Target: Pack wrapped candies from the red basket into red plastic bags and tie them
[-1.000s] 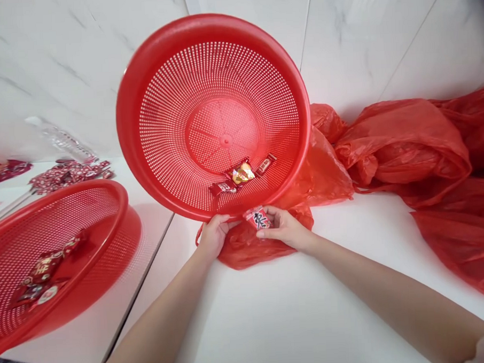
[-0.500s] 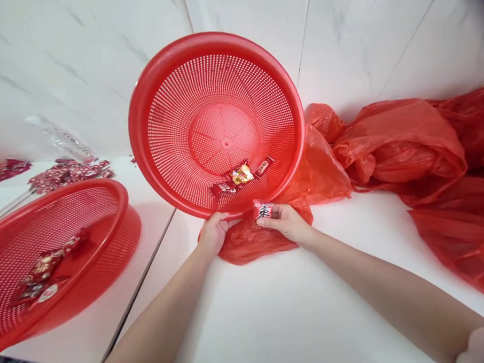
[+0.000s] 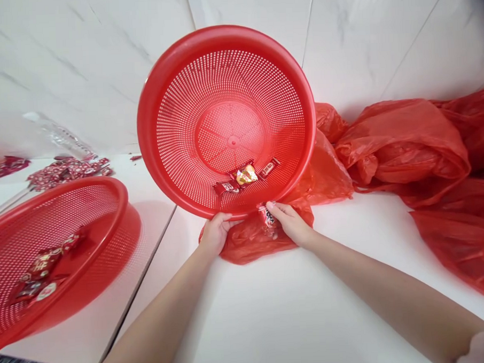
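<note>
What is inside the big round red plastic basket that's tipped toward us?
The round red plastic basket holds three small wrapped sweets: one red, one gold-and-red, one narrow reddish-brown. Anything hidden beneath them can't be seen.

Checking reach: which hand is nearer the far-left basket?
Left. The left hand is right of the far-left basket; the right hand, holding a packet, lies farther right.

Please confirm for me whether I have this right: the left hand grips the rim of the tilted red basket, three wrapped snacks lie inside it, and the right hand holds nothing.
Not quite: the head view shows the right hand holding a small red packet. The left hand does grip the rim of the tilted red basket, and three wrapped snacks lie inside.
</note>
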Motion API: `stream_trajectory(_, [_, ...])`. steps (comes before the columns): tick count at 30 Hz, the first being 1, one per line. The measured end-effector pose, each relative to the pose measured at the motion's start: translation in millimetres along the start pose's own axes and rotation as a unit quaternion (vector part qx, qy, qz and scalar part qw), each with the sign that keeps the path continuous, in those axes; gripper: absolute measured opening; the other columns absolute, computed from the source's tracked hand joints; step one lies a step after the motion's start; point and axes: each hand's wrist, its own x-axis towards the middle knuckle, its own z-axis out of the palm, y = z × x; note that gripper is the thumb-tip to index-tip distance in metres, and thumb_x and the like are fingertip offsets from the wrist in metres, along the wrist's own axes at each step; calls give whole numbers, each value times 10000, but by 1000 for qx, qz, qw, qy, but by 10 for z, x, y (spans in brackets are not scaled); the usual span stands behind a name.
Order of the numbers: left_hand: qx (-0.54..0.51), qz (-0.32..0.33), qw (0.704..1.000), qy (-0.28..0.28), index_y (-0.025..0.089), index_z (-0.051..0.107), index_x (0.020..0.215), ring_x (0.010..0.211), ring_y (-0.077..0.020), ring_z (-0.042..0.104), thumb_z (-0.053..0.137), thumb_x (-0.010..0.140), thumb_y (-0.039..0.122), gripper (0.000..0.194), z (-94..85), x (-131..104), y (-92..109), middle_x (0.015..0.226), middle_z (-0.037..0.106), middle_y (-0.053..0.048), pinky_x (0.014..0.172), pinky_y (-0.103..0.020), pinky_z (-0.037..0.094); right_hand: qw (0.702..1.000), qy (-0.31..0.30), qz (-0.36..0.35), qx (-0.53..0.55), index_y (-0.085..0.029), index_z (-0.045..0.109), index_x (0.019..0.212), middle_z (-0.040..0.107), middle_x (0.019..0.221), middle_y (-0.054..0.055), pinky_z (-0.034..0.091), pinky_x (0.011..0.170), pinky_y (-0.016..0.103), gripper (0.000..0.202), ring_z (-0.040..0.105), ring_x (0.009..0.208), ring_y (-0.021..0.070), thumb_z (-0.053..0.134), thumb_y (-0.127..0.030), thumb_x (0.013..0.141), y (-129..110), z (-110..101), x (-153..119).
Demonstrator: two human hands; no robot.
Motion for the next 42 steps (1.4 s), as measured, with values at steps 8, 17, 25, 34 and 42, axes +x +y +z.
stream_trajectory(8, [3, 5, 1000, 1, 101, 700, 955, 1015, -332, 669, 611, 605, 156, 366, 37, -29, 11, 964, 751, -107, 922, -482, 511, 997, 21, -30, -70, -197, 464, 645, 411, 515, -54, 312, 407, 223, 508, 354, 426, 77, 537, -676, 795, 34, -5, 12])
stream_trajectory(17, [-28, 42, 999, 11, 126, 687, 926, 1087, -303, 637, 574, 634, 167, 316, 11, 23, 4, 1012, 742, -91, 957, -456, 489, 974, -8, -56, -221, -212, 590, 942, 616, 736, 6, 431, 488, 255, 365, 541, 555, 136, 562, -561, 840, 26, 12, -51])
stream_trajectory(25, [-33, 89, 994, 52, 157, 634, 690, 1059, -252, 635, 602, 647, 178, 58, -96, 106, 24, 893, 744, -43, 965, -445, 482, 900, 19, -226, -373, -211, 648, 992, 669, 941, 58, 516, 766, 319, 182, 624, 817, 178, 603, -334, 866, 47, 56, -118])
stream_trajectory(34, [-24, 43, 999, -8, 131, 685, 951, 1104, -293, 630, 595, 678, 179, 291, -22, 24, 41, 1022, 742, -85, 982, -467, 479, 802, 21, -400, -444, -215, 652, 1057, 622, 1199, 102, 473, 993, 398, 215, 578, 1117, 206, 480, -239, 930, 12, 42, -176])
stream_trajectory(42, [-3, 12, 999, -39, 107, 684, 1080, 1051, -331, 656, 616, 646, 148, 441, -4, -24, -24, 966, 752, -105, 973, -505, 486, 789, 137, -346, -488, -192, 287, 1426, 131, 1583, 146, 220, 1149, 572, 517, 166, 1457, 260, 434, -256, 934, 17, 17, -129])
